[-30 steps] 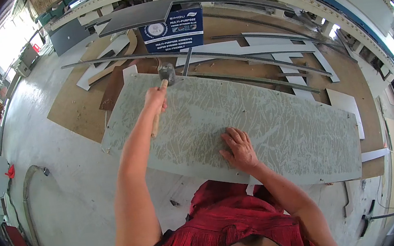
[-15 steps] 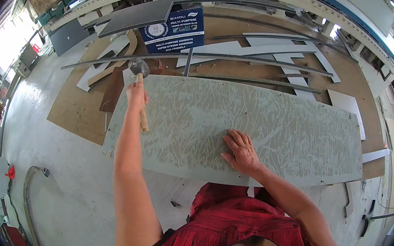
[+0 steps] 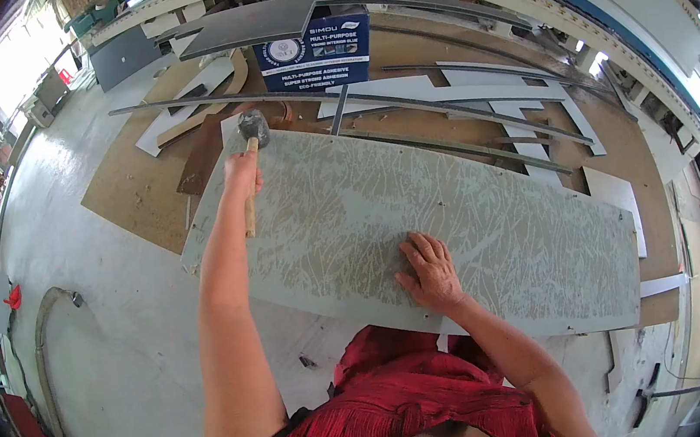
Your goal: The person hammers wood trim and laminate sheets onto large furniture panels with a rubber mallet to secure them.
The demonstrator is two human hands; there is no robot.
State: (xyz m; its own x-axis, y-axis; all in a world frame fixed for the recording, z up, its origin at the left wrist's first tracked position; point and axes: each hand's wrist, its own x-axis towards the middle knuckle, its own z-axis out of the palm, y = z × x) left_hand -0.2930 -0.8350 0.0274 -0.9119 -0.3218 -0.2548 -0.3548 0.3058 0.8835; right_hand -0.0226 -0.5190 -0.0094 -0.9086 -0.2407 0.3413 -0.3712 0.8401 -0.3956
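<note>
My left hand [image 3: 242,176] is wrapped round the wooden handle of a mallet [image 3: 253,127] with a dark, rounded head. That head is over the far left corner of a large grey-green panel [image 3: 347,193], whose face carries streaky brownish glue-like marks. Small fastener-like spots dot the panel's edges. Flat on the near middle of the panel lies my right hand [image 3: 431,274], fingers stretched out and nothing in it.
Behind the panel stands a blue adhesive box [image 3: 314,57] with a dark grey board [image 3: 248,28] over it. Long dark strips [image 3: 441,105] and white offcuts [image 3: 522,123] lie on a brown sheet [image 3: 128,193]. A hose [image 3: 44,343] curves across the floor at left.
The mallet head has shifted slightly right and nearer, and its handle end has swung a little left. My right hand stays flat on the panel.
</note>
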